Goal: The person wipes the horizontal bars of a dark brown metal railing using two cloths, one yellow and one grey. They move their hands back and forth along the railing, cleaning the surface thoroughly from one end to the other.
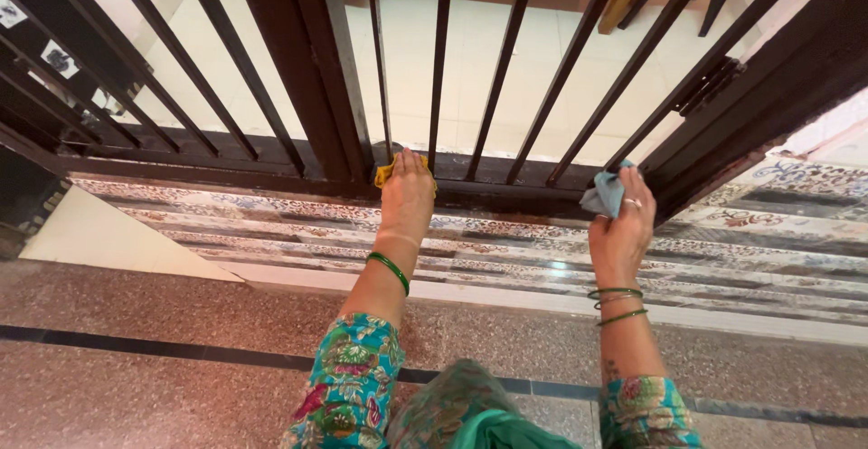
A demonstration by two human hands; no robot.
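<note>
- Left hand [406, 194] reaches far forward, arm straight, palm down, fingers flat and pressing
- Right hand [622, 223] raised nearer, wrist upright, fingers apparently curled closed, thumb side hidden
</note>
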